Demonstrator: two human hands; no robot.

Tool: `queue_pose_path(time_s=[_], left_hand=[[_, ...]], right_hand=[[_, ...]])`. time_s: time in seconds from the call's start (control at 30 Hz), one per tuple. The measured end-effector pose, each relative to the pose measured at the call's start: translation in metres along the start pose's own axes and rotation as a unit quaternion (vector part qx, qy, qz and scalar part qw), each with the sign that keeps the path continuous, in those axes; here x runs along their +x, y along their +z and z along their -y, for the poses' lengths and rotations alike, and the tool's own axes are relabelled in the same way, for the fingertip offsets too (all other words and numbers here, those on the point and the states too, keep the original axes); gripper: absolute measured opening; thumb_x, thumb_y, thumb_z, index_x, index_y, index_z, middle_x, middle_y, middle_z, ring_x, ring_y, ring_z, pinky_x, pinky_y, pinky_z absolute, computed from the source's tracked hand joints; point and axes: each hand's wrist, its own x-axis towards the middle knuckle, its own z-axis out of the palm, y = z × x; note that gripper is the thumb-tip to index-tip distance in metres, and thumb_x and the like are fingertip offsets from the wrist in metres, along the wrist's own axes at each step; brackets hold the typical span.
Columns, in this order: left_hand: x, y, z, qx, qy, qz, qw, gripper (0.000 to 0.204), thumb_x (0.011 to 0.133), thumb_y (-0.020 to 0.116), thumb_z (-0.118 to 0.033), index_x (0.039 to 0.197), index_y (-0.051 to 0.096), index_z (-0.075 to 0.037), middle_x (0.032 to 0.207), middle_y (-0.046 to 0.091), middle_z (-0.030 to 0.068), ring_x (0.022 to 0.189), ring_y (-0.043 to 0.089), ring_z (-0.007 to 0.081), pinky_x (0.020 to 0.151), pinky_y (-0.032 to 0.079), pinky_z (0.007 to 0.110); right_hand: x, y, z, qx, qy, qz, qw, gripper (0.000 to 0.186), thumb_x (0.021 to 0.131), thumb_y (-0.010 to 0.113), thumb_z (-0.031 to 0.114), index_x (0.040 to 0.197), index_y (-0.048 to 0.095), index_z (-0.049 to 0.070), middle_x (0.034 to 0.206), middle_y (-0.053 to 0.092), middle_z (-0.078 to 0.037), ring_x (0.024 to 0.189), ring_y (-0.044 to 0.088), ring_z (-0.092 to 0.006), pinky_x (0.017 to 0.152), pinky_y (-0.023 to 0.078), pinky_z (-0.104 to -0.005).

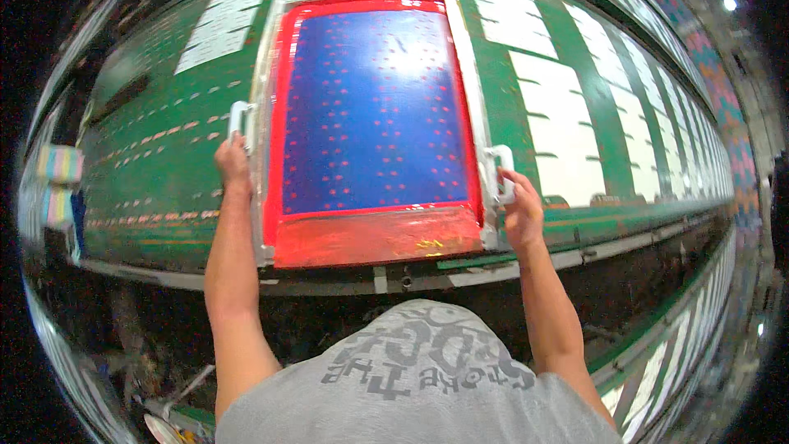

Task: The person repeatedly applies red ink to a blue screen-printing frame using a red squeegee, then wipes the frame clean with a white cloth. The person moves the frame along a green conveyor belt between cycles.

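Note:
A screen-printing frame point(472, 91) with pale edges lies across the green printing table in front of me. Its blue screen point(374, 124) carries rows of small red dots and is bordered in red, with a broad smear of red ink point(378, 240) along the near end. My left hand point(233, 163) is closed round the white handle point(239, 115) on the frame's left side. On the right side, the fingers of my right hand point(523, 210) wrap another white handle point(504, 161). What lies under the frame is hidden.
Several white pieces point(557, 128) with dark slits lie in rows on the green table point(156, 165), mostly to the right. Dotted marks run across its left part. Pastel striped blocks point(61, 165) sit at the far left. A metal rail point(380, 280) edges the table near me.

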Motion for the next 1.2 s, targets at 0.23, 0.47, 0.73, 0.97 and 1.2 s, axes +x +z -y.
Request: queue_pose_path(time_s=[0.23,0.47,0.73,0.97,1.2], left_hand=[[-0.019,0.003,-0.002,-0.121,-0.012,0.044,0.992,0.034,0.109,0.067,-0.032,0.092,0.075,-0.004,0.082,0.066,0.0,0.072,0.055,0.0114,0.066,0.044,0.033],[-0.041,-0.001,-0.006,-0.091,-0.008,0.038,0.995,0.034,0.108,0.069,-0.033,0.09,0.074,-0.004,0.082,0.065,-0.0007,0.071,0.055,0.0114,0.066,0.043,0.033],[-0.038,0.009,0.003,-0.107,-0.016,0.048,0.993,0.038,0.112,0.066,-0.039,0.093,0.074,-0.007,0.081,0.065,-0.0019,0.071,0.055,0.0111,0.067,0.043,0.031],[-0.042,0.005,-0.003,-0.047,-0.015,0.049,0.998,0.037,0.109,0.068,-0.037,0.098,0.078,-0.002,0.085,0.07,0.0003,0.075,0.058,0.0124,0.07,0.046,0.033],[-0.058,0.011,-0.03,-0.007,-0.024,0.019,1.0,0.031,0.106,0.073,-0.03,0.093,0.078,-0.002,0.08,0.065,-0.0027,0.072,0.054,0.0096,0.066,0.043,0.032]], right_hand=[[-0.013,-0.006,-0.004,0.02,-0.013,-0.026,0.999,0.049,0.098,0.07,0.029,0.136,0.071,-0.003,0.139,0.071,-0.013,0.136,0.06,-0.0257,0.121,0.038,-0.0414],[-0.019,-0.014,0.003,0.034,-0.008,-0.039,0.999,0.048,0.098,0.069,0.029,0.135,0.071,-0.003,0.138,0.071,-0.013,0.133,0.061,-0.0252,0.119,0.04,-0.0414],[-0.027,-0.024,-0.003,0.033,-0.011,-0.037,0.999,0.045,0.098,0.069,0.026,0.132,0.072,-0.003,0.139,0.071,-0.013,0.134,0.062,-0.0245,0.117,0.043,-0.041],[-0.027,-0.037,-0.001,0.017,-0.001,-0.007,1.0,0.043,0.098,0.066,0.022,0.134,0.071,-0.003,0.144,0.069,-0.015,0.137,0.06,-0.0262,0.119,0.042,-0.0406],[-0.027,-0.035,0.006,-0.016,0.023,0.006,1.0,0.058,0.097,0.068,0.024,0.148,0.061,-0.002,0.15,0.065,-0.014,0.141,0.057,-0.0246,0.122,0.04,-0.0418]])
